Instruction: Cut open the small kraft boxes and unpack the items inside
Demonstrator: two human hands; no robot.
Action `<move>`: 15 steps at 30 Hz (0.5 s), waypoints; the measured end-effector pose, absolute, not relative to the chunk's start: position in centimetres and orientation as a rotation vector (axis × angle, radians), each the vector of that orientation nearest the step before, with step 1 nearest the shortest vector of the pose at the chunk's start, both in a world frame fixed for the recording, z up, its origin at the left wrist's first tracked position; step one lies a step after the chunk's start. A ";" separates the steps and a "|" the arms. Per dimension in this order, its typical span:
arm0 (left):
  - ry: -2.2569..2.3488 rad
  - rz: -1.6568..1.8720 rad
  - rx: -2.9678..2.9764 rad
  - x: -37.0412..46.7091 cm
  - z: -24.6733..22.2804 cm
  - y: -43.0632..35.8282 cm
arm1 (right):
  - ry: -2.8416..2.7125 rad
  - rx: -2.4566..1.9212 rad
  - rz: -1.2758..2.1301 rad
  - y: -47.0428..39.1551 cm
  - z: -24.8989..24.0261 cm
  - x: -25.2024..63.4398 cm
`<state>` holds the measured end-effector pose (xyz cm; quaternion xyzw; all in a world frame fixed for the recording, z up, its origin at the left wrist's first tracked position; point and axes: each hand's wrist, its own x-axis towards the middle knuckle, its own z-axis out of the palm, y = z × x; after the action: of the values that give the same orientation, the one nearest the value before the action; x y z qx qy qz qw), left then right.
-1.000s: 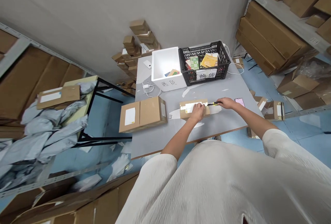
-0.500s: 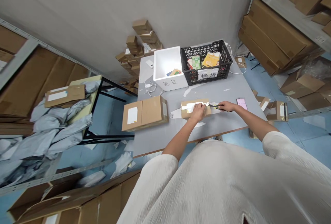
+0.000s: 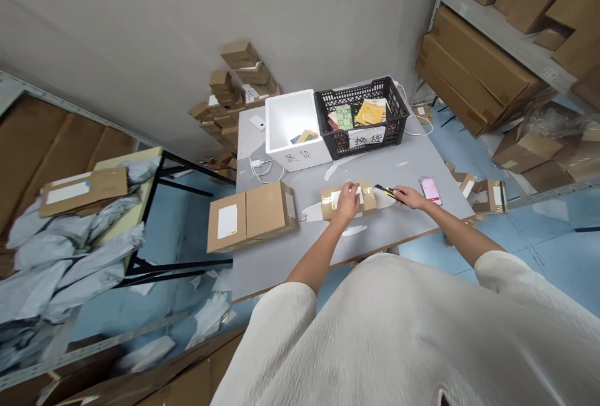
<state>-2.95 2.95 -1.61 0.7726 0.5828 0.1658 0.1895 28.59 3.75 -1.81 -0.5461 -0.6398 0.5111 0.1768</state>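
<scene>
A small taped cardboard box (image 3: pixel 371 200) with a white label lies on the grey table (image 3: pixel 304 250) in front of me. My left hand (image 3: pixel 348 201) rests on top of the box, its fingers bent over the label; whether they pinch anything is hard to make out. Just right of the box, my right hand (image 3: pixel 407 197) is closed on a black and yellow utility knife (image 3: pixel 387 192), which points left, apart from the box. A phone (image 3: pixel 430 190) with a pink screen lies right of my right hand.
Two joined cardboard boxes (image 3: pixel 253 215) stand at the table's left. Behind are a white foam box (image 3: pixel 300 155) and a black crate (image 3: pixel 360 143) holding colourful packets, with white cables beside them. A side table (image 3: pixel 152 187) at left bears grey bags.
The small box now shows a different, more heavily taped face, with its label placed differently. My right hand and the knife have drawn away from it. The whole view has shifted slightly.
</scene>
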 end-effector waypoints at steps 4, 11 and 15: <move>1.725 0.408 2.160 -3.0 -1.7 4.1 | -2.079 -1.503 1.133 2.9 -1.3 28.0; 1.686 0.238 2.194 -3.3 -2.1 5.2 | -2.417 -1.583 0.825 2.9 -1.4 27.7; 1.680 0.166 2.194 -3.3 -2.3 6.0 | -2.458 -1.602 0.771 3.2 -1.8 27.7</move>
<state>-3.30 5.98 -2.26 0.7787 0.5963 0.0591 0.1858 27.69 3.20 -1.82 -0.5273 -0.8091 0.2537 0.0540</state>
